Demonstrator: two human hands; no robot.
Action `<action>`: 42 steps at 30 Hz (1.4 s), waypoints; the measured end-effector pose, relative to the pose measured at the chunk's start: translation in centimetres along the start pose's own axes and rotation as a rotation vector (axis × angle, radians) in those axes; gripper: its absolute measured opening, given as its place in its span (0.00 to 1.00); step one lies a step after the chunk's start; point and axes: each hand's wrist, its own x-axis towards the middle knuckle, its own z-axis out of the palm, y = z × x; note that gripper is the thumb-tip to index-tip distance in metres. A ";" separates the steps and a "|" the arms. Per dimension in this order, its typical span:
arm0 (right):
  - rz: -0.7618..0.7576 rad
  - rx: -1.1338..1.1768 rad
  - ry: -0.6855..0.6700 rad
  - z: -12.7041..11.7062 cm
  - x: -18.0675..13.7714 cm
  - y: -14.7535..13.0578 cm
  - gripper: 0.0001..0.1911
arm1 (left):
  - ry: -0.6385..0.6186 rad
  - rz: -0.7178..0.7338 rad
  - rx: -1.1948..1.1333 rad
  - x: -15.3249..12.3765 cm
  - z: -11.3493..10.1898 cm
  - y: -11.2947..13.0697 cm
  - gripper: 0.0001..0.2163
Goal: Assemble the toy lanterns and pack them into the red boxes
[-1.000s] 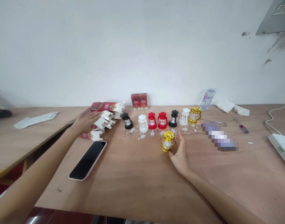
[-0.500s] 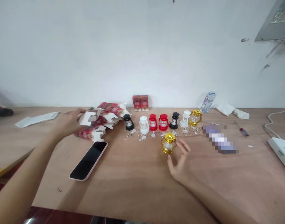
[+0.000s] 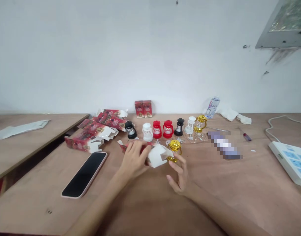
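Observation:
My left hand [image 3: 134,158] grips an unfolded red and white carton [image 3: 157,155] at the middle of the wooden table [image 3: 145,203]. The carton's white flaps point right, up against a small gold lantern [image 3: 175,148] standing on the table. My right hand [image 3: 179,173] hovers just below and right of that lantern, fingers apart and curled, holding nothing. Behind them stands a row of small lanterns [image 3: 162,128] in black, white, red and gold.
A pile of flat red cartons [image 3: 95,131] lies at the left. A phone in a pink case [image 3: 84,175] lies screen up near the front left. Two closed red boxes [image 3: 143,108] stand by the wall. A power strip [image 3: 289,162] sits at the right.
My left hand has taken a carton from the pile and brought it right to the gold lantern. My right hand has drawn back slightly from the lantern. The view has shifted right.

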 end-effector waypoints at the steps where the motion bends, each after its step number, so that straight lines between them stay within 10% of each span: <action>1: 0.023 -0.016 -0.019 -0.2 0.1 0.0 0.29 | 0.016 0.001 -0.020 -0.2 0.5 0.5 0.13; 8: 0.090 0.022 -0.058 -0.8 1.0 -0.3 0.10 | -0.049 0.074 -0.083 -1.9 1.9 1.3 0.16; 18: 0.155 0.034 0.076 -0.8 1.7 0.2 0.07 | 0.095 0.075 -0.216 -2.0 2.2 1.8 0.11; 31: 0.181 0.145 -0.070 -0.3 1.1 0.3 0.14 | 0.102 0.156 -0.152 -2.3 2.2 1.0 0.06; 42: 0.413 0.367 0.073 -0.2 0.5 -1.3 0.08 | 0.116 0.065 -0.388 -2.4 1.7 2.7 0.21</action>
